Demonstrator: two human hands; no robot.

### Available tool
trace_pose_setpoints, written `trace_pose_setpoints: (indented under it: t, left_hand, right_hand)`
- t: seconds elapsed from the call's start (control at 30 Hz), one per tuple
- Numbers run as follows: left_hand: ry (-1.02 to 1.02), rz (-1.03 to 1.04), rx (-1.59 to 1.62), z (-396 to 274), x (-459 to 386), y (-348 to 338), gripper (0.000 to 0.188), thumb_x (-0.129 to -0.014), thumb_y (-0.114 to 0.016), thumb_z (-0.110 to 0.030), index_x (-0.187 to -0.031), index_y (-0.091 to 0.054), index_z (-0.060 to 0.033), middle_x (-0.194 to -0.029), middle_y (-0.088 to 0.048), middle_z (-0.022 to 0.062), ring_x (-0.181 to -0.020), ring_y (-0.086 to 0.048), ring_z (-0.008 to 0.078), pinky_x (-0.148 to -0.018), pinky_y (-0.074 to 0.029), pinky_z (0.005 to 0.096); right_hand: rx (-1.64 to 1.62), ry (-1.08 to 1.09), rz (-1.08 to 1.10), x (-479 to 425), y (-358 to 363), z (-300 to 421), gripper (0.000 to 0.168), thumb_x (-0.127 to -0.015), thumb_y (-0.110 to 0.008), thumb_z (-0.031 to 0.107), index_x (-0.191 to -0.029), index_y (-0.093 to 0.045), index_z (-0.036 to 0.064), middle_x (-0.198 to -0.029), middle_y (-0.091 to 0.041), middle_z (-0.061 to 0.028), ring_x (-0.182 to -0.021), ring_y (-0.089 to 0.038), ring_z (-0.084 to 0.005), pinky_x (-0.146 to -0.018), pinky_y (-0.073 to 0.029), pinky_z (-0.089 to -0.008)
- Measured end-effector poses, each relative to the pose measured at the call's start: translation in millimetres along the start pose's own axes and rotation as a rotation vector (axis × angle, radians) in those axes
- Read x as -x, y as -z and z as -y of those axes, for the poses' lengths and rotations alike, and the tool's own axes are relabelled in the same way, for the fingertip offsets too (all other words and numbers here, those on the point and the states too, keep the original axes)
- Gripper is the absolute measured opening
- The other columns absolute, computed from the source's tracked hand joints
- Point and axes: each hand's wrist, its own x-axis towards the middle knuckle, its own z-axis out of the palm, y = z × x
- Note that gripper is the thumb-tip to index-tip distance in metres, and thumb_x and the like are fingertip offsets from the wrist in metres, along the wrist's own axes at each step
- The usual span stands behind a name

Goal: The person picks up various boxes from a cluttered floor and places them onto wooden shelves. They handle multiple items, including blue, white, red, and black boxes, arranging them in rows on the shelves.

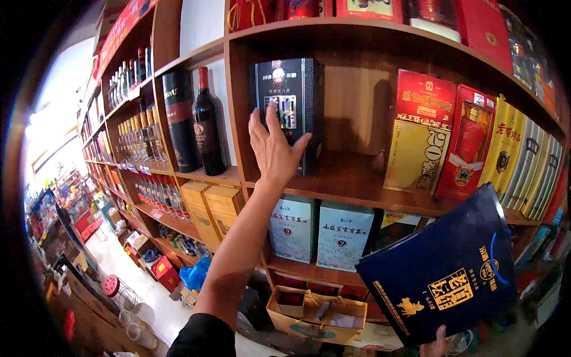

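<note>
Raised to the shelf, my left hand (277, 149) has its fingers spread over the front of a black liquor box (279, 80), which stands upright at the left end of a wooden compartment; whether the fingertips touch it is hard to tell. At the lower right my right hand (437, 343) holds a dark blue paper gift bag (401, 272) by its edge, thumb on the face. The bag is tilted, bears gold print and has a blue cord handle. Most of the right hand is hidden behind the bag.
Red and gold boxes (421, 134) stand right of the black box. A wine bottle (207, 129) stands in the compartment to the left. Pale blue boxes (343, 236) fill the shelf below. A yellow paper bag (316, 328) sits low down, and a red stool (111, 285) stands at lower left.
</note>
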Motion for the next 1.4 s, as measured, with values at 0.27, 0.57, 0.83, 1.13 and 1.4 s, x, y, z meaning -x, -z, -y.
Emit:
trace_pose_setpoints:
  t: [0.27,0.57,0.83,1.13,1.4]
  left_hand:
    - [0.335,0.187,-0.099,-6,-2,-36,0.132,-0.068,-0.084,-0.065,-0.162,-0.007,-0.0151,-0.159,-0.012,0.0383,-0.145,-0.022,0.0562,-0.109,-0.029,0.0708]
    - [0.314,0.257,-0.249,-14,1,-34,0.135,-0.062,-0.086,-0.065,-0.162,-0.007,-0.0207,-0.161,-0.006,0.0378,-0.144,-0.015,0.0631,-0.105,-0.029,0.0761]
    - [0.280,0.246,-0.147,-24,-5,-17,0.132,-0.060,-0.088,-0.055,-0.163,-0.011,-0.0255,-0.159,-0.016,0.0293,-0.137,-0.027,0.0605,-0.101,-0.034,0.0744]
    - [0.157,0.124,-0.014,-33,15,51,0.131,-0.060,-0.089,-0.054,-0.161,-0.017,-0.0111,-0.154,-0.028,0.0253,-0.141,-0.029,0.0460,-0.116,-0.028,0.0545]
    - [0.077,0.007,0.113,-17,32,74,0.136,-0.057,-0.088,-0.064,-0.159,-0.021,-0.0039,-0.153,-0.027,0.0297,-0.141,-0.030,0.0464,-0.116,-0.030,0.0523]
  right_hand:
    - [-0.032,-0.394,-0.205,10,80,-10,0.069,-0.101,-0.061,0.040,-0.157,-0.034,0.010,-0.157,-0.040,-0.0053,-0.142,-0.038,-0.0281,-0.108,-0.042,-0.0487]
    - [0.298,-0.161,-0.055,-1,159,-61,0.081,-0.096,-0.069,0.045,-0.157,-0.033,0.008,-0.149,-0.049,-0.0068,-0.127,-0.050,-0.0237,-0.102,-0.046,-0.0468]
    - [0.444,-0.007,-0.232,48,-6,30,0.063,-0.099,-0.064,0.035,-0.152,-0.042,0.008,-0.137,-0.056,-0.0085,-0.102,-0.057,-0.0262,-0.085,-0.050,-0.0446]
    - [0.017,0.691,0.068,15,-112,66,0.070,-0.090,-0.074,0.014,-0.151,-0.039,0.006,-0.145,-0.049,-0.0163,-0.125,-0.055,-0.0339,-0.105,-0.050,-0.0491]
    - [0.200,1.022,0.256,66,-302,92,0.019,-0.094,-0.071,0.012,-0.105,-0.069,-0.003,-0.106,-0.071,-0.0076,-0.091,-0.068,-0.0174,-0.080,-0.054,-0.0337]
